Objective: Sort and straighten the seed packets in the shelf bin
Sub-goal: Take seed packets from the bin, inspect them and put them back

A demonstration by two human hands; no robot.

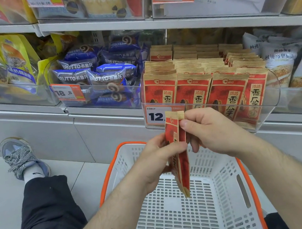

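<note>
Red and tan seed packets (179, 155) are held edge-on above the basket, just below the shelf bin. My left hand (158, 158) grips their middle from the left, thumb across the front. My right hand (207, 131) pinches the upper part from the right. The clear plastic shelf bin (272, 97) on the lower shelf holds several upright rows of the same seed packets (199, 80), standing close together, front row facing out. A price tag (156, 116) on the bin's front is partly hidden by the held packets.
A white basket with an orange rim (180, 207) sits on the floor under my hands. Blue bread rolls (100, 76) fill the bin to the left, white walnut snack bags (282, 61) the bin to the right. My leg and shoe (20, 158) lie at left.
</note>
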